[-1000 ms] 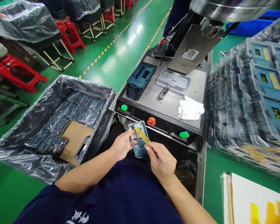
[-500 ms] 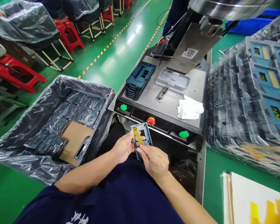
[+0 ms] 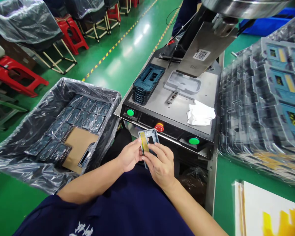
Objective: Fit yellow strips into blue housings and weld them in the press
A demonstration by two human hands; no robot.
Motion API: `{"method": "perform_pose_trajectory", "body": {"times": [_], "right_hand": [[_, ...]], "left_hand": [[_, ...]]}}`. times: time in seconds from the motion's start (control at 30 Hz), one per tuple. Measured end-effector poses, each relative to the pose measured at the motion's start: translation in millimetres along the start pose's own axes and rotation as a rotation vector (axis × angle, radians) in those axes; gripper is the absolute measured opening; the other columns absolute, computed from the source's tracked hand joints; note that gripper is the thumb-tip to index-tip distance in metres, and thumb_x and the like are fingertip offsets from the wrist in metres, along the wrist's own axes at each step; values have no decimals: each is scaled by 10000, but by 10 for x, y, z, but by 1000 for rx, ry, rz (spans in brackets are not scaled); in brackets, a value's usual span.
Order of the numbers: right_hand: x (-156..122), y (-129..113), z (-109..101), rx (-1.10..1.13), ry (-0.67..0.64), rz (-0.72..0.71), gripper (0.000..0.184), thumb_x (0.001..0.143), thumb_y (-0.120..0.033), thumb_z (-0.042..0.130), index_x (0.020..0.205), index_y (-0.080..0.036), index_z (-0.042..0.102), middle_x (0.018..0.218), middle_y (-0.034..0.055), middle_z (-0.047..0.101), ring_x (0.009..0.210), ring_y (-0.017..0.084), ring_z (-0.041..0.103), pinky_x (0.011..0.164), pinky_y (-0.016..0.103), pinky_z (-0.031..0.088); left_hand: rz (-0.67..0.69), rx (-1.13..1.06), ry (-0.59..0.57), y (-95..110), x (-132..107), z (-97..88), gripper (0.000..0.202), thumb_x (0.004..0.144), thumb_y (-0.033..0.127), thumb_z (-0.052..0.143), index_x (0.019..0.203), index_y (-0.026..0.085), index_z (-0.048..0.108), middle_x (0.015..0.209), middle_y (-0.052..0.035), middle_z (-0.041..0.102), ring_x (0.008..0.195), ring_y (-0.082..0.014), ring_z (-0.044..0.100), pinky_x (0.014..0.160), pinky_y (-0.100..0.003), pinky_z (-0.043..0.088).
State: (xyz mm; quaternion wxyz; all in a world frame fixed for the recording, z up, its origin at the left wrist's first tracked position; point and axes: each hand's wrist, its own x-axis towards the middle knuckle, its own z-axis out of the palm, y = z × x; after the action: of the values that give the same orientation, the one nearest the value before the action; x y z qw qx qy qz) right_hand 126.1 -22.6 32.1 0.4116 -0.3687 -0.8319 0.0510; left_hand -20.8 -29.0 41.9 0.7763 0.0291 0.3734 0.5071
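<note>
A grey-blue plastic housing (image 3: 149, 132) with a rectangular opening is held in front of my body, over the front edge of the machine. A yellow tape strip (image 3: 144, 142) lies along its left side. My left hand (image 3: 130, 156) is closed on the housing's left edge, with the thumb near the strip. My right hand (image 3: 161, 166) grips the lower right part, its thumb by the strip's lower end and its fingers over the housing's face. Both hands partly hide the lower half of the housing.
Stacked housings (image 3: 148, 82), a grey fixture (image 3: 183, 82) and a white cloth (image 3: 201, 113) sit on the machine plate. A plastic-lined bin (image 3: 107, 126) with wrapped parts stands left. Clear trays (image 3: 250, 108) are piled right, near a white sheet (image 3: 263, 200) bearing yellow strips.
My right hand has shifted from pinching near the strip's lower end to spreading its fingers over the housing. The strip now stands more upright along the left side. My left hand barely moved.
</note>
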Motion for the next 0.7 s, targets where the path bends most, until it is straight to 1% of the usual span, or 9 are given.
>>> {"method": "perform_pose_trajectory", "body": {"times": [0.13, 0.27, 0.33, 0.37, 0.43, 0.5, 0.53, 0.63, 0.7], "right_hand": [[-45, 18, 23, -68, -107, 16, 130, 885, -327, 681, 924, -210, 721, 1214, 89, 688, 1224, 288, 555, 1055, 468, 412], [-62, 19, -11, -98, -191, 17, 133, 920, -309, 627, 978, -221, 707, 1299, 89, 636, 1290, 293, 504, 1107, 496, 358], [-54, 13, -55, -85, -183, 20, 171, 912, -296, 629, 1053, -217, 683, 1315, 112, 607, 1305, 303, 488, 1102, 511, 369], [-47, 10, -80, -80, -172, 35, 234, 901, -312, 641, 1112, -210, 662, 1330, 133, 582, 1312, 314, 479, 1093, 520, 382], [-34, 10, -122, -88, -172, 99, 448, 866, -397, 671, 1249, -179, 590, 1378, 188, 513, 1317, 346, 462, 1056, 536, 424], [-22, 19, -149, -122, -237, 175, 671, 813, -500, 694, 1345, -136, 508, 1402, 238, 466, 1285, 380, 478, 1000, 549, 472], [-14, 31, -156, -139, -288, 207, 730, 794, -519, 701, 1366, -120, 484, 1391, 250, 473, 1252, 386, 504, 970, 547, 495], [58, 116, -181, -142, -406, 247, 693, 788, -418, 693, 1375, -128, 466, 1306, 219, 557, 1156, 353, 582, 919, 503, 539], [179, 241, -220, -111, -426, 233, 680, 780, -348, 671, 1388, -138, 450, 1297, 196, 577, 1158, 326, 590, 945, 473, 535]], "left_hand": [[10, 21, 0, -9, 10, -32, 273, 902, 334, 618, 1086, 139, 664, 933, -93, 707, 660, -131, 620, 501, -214, 410], [0, 28, 7, -21, 21, -59, 265, 952, 310, 524, 1108, 138, 652, 955, -115, 720, 671, -142, 639, 576, -241, 470], [0, 26, 11, -16, 25, -57, 273, 963, 304, 494, 1106, 128, 648, 969, -127, 722, 689, -153, 653, 611, -258, 494], [6, 23, 16, -11, 26, -52, 277, 966, 302, 487, 1106, 123, 645, 979, -134, 723, 714, -164, 664, 639, -272, 509], [19, 11, 27, 1, 25, -36, 276, 966, 291, 482, 1117, 116, 633, 1011, -145, 721, 781, -193, 687, 718, -316, 537], [34, -7, 36, 9, 22, -16, 264, 962, 269, 490, 1136, 117, 618, 1052, -155, 717, 854, -221, 699, 798, -369, 545], [44, -19, 35, 11, 20, -5, 255, 956, 254, 501, 1143, 120, 611, 1074, -158, 714, 891, -231, 700, 836, -390, 541], [77, -47, 9, 14, 10, 14, 241, 928, 234, 559, 1146, 140, 605, 1149, -161, 697, 1005, -248, 686, 936, -425, 507], [96, -27, -24, 21, 0, 9, 266, 906, 263, 610, 1150, 158, 610, 1218, -157, 670, 1060, -258, 672, 979, -436, 481]]}}
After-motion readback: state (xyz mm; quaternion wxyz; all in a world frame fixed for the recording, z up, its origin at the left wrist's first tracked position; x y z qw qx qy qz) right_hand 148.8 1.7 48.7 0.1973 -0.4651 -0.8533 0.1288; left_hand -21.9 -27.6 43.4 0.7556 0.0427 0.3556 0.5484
